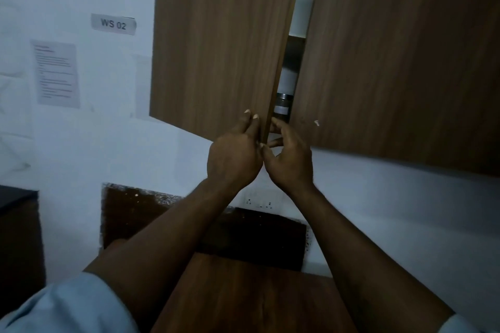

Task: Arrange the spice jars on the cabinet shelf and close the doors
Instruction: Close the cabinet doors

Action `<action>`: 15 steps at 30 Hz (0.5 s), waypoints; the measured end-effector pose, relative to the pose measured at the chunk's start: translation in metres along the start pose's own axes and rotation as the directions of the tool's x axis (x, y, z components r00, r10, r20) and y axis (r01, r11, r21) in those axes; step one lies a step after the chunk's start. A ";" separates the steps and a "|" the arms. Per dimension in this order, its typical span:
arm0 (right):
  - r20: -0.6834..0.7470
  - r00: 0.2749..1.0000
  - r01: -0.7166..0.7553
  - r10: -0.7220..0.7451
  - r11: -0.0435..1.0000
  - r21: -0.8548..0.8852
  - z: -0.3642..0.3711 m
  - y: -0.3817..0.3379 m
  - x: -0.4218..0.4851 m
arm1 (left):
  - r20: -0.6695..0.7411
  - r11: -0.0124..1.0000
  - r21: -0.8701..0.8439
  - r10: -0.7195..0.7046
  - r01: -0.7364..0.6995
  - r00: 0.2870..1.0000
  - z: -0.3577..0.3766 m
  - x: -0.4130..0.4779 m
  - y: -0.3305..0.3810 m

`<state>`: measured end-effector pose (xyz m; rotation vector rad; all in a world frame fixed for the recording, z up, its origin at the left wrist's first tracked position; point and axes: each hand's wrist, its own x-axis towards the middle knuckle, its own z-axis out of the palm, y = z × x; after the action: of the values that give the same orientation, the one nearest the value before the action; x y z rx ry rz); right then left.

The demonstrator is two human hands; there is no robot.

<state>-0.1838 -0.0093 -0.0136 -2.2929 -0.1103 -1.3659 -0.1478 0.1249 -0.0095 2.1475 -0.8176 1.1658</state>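
Observation:
Two brown wooden cabinet doors stand almost closed, with a narrow gap between them. My left hand [234, 153] lies on the lower corner of the left door [216, 48], fingers straight against its front. My right hand [290, 155] is in front of the gap, its fingers curled at the left door's free edge. The right door [392, 57] hangs just beside that hand. Through the gap I see a steel spice jar [282, 105] with a pale label and a white container [288, 80] above it. The other jars are hidden behind the doors.
A wooden surface [257, 295] lies below my arms. A wall socket [259, 201] sits under the cabinet. On the white wall to the left hang a "WS 02" label [113, 24] and a printed sheet [57, 73]. A dark cabinet [16, 224] stands at the far left.

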 end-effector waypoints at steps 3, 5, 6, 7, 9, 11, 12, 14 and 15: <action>0.121 0.993 -0.001 0.009 0.998 -0.069 -0.007 0.030 0.007 | 0.100 0.995 0.087 0.032 -0.041 0.994 0.036 0.009 0.010; 0.188 0.982 0.007 0.019 0.990 -0.139 -0.008 0.048 0.013 | 0.192 0.988 0.138 0.044 -0.071 0.980 0.056 0.016 0.015; 0.211 0.977 0.016 0.023 0.983 -0.181 -0.009 0.055 0.017 | 0.236 0.983 0.164 0.046 -0.087 0.971 0.064 0.020 0.016; 0.227 0.974 0.031 0.020 0.976 -0.216 -0.009 0.062 0.021 | 0.272 0.978 0.185 0.046 -0.099 0.961 0.073 0.023 0.016; 0.248 0.969 0.056 0.011 0.964 -0.261 -0.007 0.074 0.029 | 0.327 0.972 0.207 0.041 -0.114 0.944 0.088 0.030 0.017; 0.262 0.965 0.066 0.015 0.952 -0.298 -0.003 0.086 0.036 | 0.368 0.970 0.215 0.025 -0.111 0.929 0.102 0.036 0.017; 0.264 0.964 0.065 0.023 0.944 -0.322 0.001 0.092 0.040 | 0.384 0.970 0.221 0.013 -0.106 0.923 0.108 0.040 0.017; 0.264 0.963 0.059 0.047 0.923 -0.379 0.008 0.105 0.049 | 0.403 0.964 0.244 -0.004 -0.103 0.915 0.120 0.049 0.017; 0.257 0.965 0.056 0.057 0.910 -0.411 0.011 0.110 0.052 | 0.410 0.961 0.253 -0.006 -0.108 0.912 0.124 0.053 0.016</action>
<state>-0.1154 -0.1108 -0.0124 -2.8247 0.1097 -1.1583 -0.0709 0.0129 -0.0185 2.6689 -0.9388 0.9031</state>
